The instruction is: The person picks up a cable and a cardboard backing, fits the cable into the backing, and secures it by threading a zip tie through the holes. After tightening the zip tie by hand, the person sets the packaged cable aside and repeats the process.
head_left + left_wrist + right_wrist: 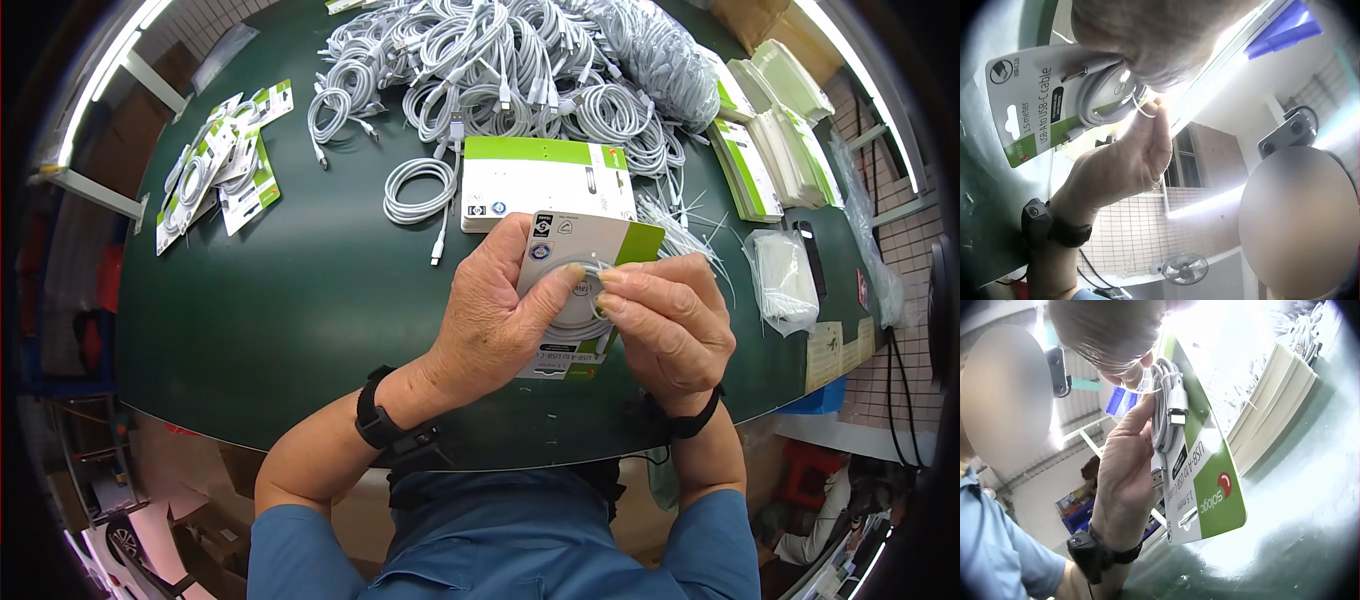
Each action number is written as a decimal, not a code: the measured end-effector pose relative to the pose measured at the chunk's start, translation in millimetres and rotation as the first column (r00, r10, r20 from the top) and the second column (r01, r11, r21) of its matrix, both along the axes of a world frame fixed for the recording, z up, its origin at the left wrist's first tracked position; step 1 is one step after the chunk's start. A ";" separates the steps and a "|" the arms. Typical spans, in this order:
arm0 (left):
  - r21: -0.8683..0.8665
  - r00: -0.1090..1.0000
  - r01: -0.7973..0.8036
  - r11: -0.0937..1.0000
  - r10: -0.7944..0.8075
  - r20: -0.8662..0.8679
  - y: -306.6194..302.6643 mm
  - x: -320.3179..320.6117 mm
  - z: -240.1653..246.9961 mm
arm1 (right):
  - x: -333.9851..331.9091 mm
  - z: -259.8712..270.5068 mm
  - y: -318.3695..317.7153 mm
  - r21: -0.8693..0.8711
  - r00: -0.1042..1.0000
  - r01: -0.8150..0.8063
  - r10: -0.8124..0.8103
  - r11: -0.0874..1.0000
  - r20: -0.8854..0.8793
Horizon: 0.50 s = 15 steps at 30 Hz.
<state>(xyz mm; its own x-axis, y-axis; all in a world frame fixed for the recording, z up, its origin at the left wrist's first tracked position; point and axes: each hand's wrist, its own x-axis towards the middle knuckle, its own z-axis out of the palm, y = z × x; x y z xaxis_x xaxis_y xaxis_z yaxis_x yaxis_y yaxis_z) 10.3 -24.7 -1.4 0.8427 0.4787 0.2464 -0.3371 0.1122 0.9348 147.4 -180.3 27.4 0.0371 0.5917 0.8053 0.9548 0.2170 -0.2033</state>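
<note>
The left hand (492, 310) holds a white and green card (640, 240) upright-tilted, its thumb over a coiled white cable (575, 325) lying against the card. At the coil's upper edge, the right hand (672, 325) pinches a thin white tie between thumb and fingertips. In the left wrist view the tie (1141, 107) loops round the cable (1094, 103) beside the right hand (1119, 162). The right wrist view shows the cable's plugs (1177, 411) against the card (1225, 500), with the left hand (1125, 481) behind its edge.
Behind the hands lie a card stack (540, 185), one coiled cable (420, 192) and a large heap of cables (480, 60). Carded cables (245, 200) are at the left. More card stacks (750, 170), loose ties (680, 235) and a bagged pack (783, 280) are at the right.
</note>
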 end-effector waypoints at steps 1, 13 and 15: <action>0.009 1.000 -0.001 1.000 0.001 0.006 0.6 0.3 -1.1 | -0.4 1.1 0.0 -0.009 1.000 -0.002 0.002 1.000 0.016; -0.007 0.999 0.036 0.999 -0.036 -0.016 0.7 -1.4 0.3 | -2.1 -2.4 3.6 0.041 0.997 -0.005 0.008 0.999 -0.083; -0.006 0.994 0.088 0.996 -0.089 -0.061 3.6 -4.2 2.6 | -1.8 -3.4 3.1 0.040 0.995 -0.007 0.011 0.999 -0.098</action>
